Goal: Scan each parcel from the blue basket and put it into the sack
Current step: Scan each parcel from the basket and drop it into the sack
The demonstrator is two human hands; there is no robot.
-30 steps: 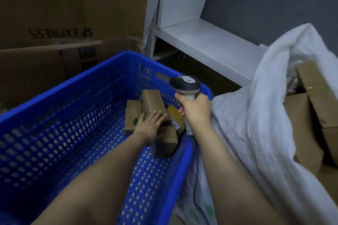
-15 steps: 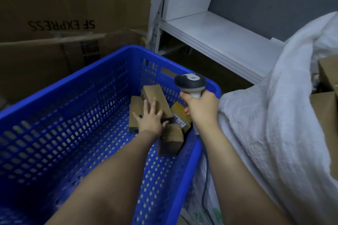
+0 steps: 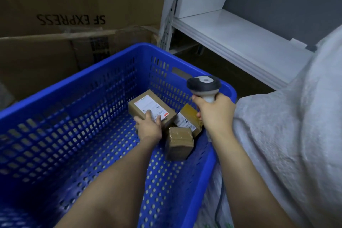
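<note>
The labelled parcel [image 3: 137, 107] is in the blue basket [image 3: 92, 72], its near end held by the left hand [image 3: 148, 128], fingers curled over it. The right hand [image 3: 215, 114] wraps round the scanner [image 3: 203, 85], just beside those fingers. This looks like picking up; next the scanner must face the label [image 3: 148, 105].

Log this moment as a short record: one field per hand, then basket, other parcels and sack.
left hand: grips the labelled parcel, label facing up
right hand: holds the scanner, head up, near the right rim
blue basket: three parcels visible in its far right corner
other parcels: taped parcel and yellow-taped parcel, both untouched
sack: white, right of the blue basket
</note>
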